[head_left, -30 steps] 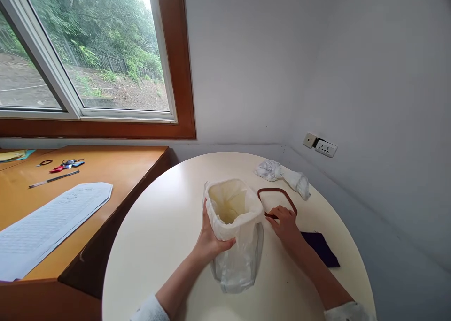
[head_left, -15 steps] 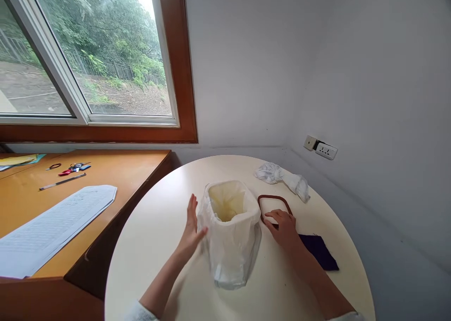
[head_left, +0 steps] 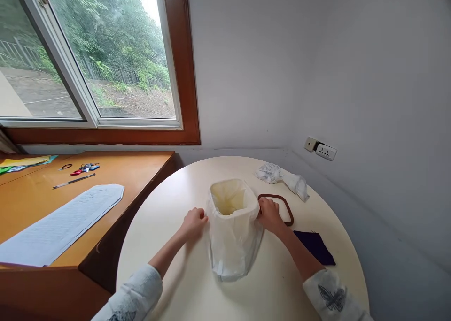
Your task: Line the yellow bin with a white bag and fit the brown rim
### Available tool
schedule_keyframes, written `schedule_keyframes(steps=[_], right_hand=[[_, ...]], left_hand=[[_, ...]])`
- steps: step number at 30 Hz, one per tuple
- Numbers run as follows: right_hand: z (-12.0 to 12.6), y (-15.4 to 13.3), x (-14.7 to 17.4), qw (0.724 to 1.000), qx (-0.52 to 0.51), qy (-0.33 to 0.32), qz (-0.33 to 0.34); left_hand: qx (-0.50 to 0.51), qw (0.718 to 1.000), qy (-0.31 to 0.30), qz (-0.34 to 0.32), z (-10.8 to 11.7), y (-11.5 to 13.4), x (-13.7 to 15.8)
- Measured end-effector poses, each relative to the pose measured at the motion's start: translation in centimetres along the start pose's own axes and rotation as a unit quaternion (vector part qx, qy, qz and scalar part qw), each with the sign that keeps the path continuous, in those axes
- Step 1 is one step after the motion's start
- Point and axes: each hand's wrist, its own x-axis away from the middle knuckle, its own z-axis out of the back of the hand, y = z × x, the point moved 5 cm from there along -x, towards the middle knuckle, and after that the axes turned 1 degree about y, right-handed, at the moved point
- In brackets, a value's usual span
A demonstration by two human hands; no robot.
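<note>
A small trash can [head_left: 228, 203], pale yellow inside, stands upright on the round table. A thin white plastic bag [head_left: 230, 246] lines it, folded over the rim and hanging down outside almost to the tabletop. My left hand [head_left: 195, 221] is closed at the left side of the can, its fingertips pinching the bag's hanging edge. On the opposite side my right hand [head_left: 270, 214] is closed too, fingers on the bag just below the rim. A brown rounded-square ring [head_left: 289, 213] lies flat behind my right hand, which partly covers it.
A knotted white plastic bag [head_left: 282, 175] lies at the back right of the table [head_left: 169, 283]. A dark purple cloth [head_left: 315, 247] is near my right forearm. The wooden desk [head_left: 141, 171] at left holds papers [head_left: 66, 222], a pen [head_left: 73, 180] and keys [head_left: 86, 169].
My left hand has gone from spread fingers to a closed pinch on the bag. My right hand has moved left from over the brown ring to the bag and closed.
</note>
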Motion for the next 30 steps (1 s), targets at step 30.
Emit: schedule_keyframes(steps=[30], right_hand=[[17.5,-0.7,1.1,0.93,-0.346,0.028,-0.118]], left_hand=[[0.211,0.974,-0.045,-0.062,18.7,6.6,4.1]])
